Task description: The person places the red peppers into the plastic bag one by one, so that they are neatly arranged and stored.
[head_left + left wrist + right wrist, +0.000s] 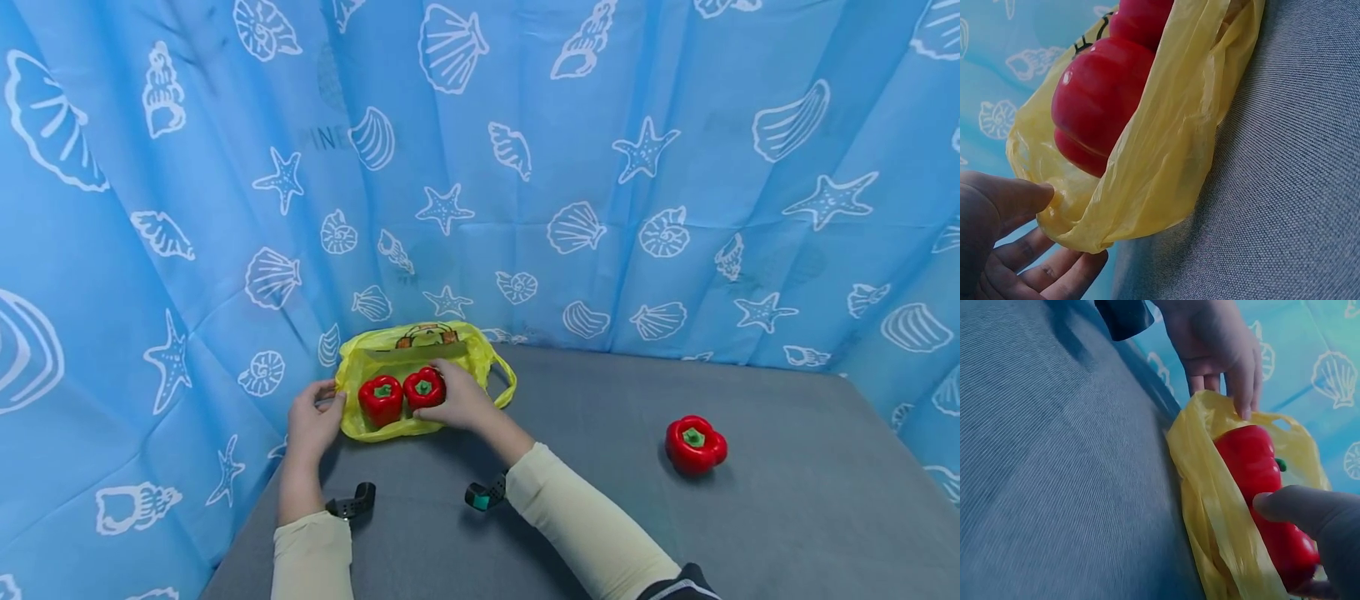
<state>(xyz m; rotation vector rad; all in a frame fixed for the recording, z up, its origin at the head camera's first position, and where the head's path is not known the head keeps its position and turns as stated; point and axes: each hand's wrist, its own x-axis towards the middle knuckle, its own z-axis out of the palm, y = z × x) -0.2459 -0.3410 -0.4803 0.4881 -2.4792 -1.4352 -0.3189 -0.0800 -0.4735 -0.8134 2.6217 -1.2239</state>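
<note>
A yellow plastic bag [408, 429] lies with its mouth open near the back left of the table. Two red bell peppers sit inside: a left pepper [381, 402] and a right pepper [424, 388], side by side with green stems up. My right hand [459, 398] reaches over the bag's right rim and grips the right pepper, thumb on its near side in the right wrist view. At the bag's left end my left hand [315, 421] pinches the rim, thumb inside and fingers outside, as the left wrist view shows.
Another red bell pepper [695, 446] stands on the grey table [585, 467] at the right. A blue curtain [480, 183] with shell prints closes off the back and sides. Black straps with cameras [352, 502] stick out from both wrists.
</note>
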